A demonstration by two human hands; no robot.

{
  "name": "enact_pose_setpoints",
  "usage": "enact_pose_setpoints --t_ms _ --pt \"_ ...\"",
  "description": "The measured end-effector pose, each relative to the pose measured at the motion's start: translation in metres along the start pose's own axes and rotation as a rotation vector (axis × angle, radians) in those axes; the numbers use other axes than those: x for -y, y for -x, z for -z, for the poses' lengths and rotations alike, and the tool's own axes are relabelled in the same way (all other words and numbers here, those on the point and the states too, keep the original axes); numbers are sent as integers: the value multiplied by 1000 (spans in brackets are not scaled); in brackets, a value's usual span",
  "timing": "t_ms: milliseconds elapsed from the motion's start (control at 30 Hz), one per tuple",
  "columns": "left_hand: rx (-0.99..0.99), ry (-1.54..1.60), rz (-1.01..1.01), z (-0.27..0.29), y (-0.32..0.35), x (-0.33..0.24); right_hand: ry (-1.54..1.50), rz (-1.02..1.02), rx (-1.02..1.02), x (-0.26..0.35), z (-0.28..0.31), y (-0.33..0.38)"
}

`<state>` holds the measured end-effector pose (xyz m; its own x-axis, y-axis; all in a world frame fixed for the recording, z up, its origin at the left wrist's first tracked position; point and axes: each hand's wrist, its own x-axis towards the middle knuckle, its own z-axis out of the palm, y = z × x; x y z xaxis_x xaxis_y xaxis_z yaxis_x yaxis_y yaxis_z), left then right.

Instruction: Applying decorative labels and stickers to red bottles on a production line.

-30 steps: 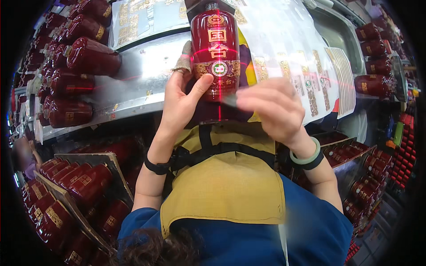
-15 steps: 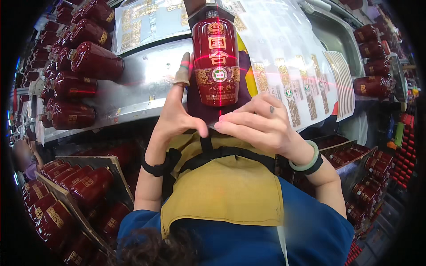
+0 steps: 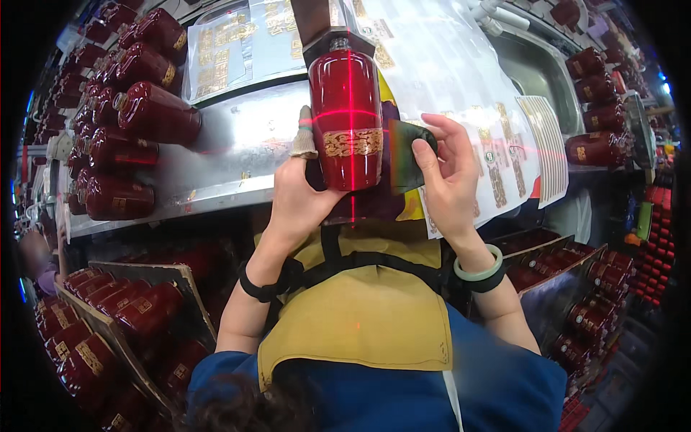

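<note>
A gold patterned band label (image 3: 352,142) wraps the lower part of the glossy dark-red ceramic bottle (image 3: 347,115), and red laser lines cross on the bottle's face. Behind it on the shiny metal surface (image 3: 237,155) lie clear sheets of gold stickers (image 3: 241,43) at the top, and a long white backing sheet of small labels (image 3: 461,86) runs down to the right, ending in a fanned stack of white strips (image 3: 551,144). Rows of matching red bottles lying on their sides (image 3: 126,108) fill the left, more red bottles sit in trays (image 3: 108,324) below, and others line the right edge (image 3: 597,93). The bottle stands upright at centre, neck under a dark holder (image 3: 317,21). The left hand (image 3: 299,198) cups its lower left side, fingers wrapped round it, forefinger in a fingertip cover (image 3: 304,137) laid against the glass. The right hand (image 3: 450,180) pinches a dark green pad (image 3: 409,155) in closed fingers, just beside the bottle's right flank.
</note>
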<state>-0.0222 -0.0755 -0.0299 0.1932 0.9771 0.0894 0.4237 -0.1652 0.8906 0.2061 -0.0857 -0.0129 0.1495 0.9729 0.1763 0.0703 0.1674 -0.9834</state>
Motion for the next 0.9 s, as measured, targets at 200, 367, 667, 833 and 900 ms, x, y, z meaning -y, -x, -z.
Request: enact_pose_setpoints --t_ms 200,367,667,833,900 --pt "-4 -43 -22 0 0 4 -58 -86 4 -16 -8 3" --pt "-74 12 -6 -4 1 -5 -76 -66 27 -9 -15 -2" --pt "-188 -332 -348 -7 3 -20 2 -39 -7 -9 -13 -13" --pt "-257 -279 -323 -16 3 -24 5 -31 88 1 -23 -15" --pt "-278 -287 -333 -18 3 -23 143 -4 129 7 -30 -17"
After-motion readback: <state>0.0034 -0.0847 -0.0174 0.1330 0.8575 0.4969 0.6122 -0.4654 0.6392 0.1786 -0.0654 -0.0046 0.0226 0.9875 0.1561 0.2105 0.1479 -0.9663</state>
